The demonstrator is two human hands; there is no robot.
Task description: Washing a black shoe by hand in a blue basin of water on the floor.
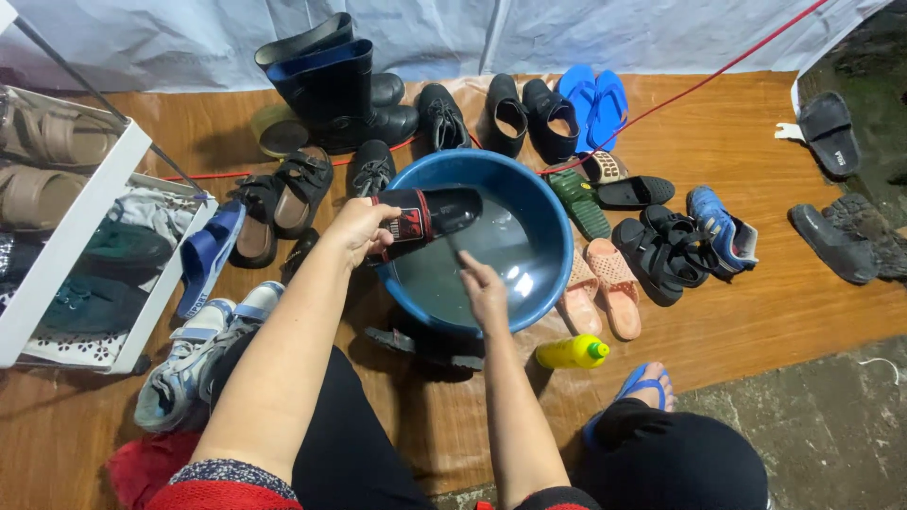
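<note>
Two bare hands work over a round blue plastic basin (529,203) that holds some water and stands on the brown wood-pattern floor mat (756,312). In the head view, the left hand (357,229) is closed around the rear part of a black slide sandal with a red and white mark on the strap (425,215), holding it above the left rim of the basin. The right hand (485,295) is closed on a thin dark brush handle (460,261) whose end reaches toward the sandal; the brush head I cannot see clearly. Just beside the basin, on the near right, lies a yellow plastic bottle with a green cap (573,352). Many shoes surround the basin, among them tall dark rubber boots (331,85) behind it and pink perforated slippers (605,283) on the right. A white shoe rack (76,246) stands on the left.
</note>
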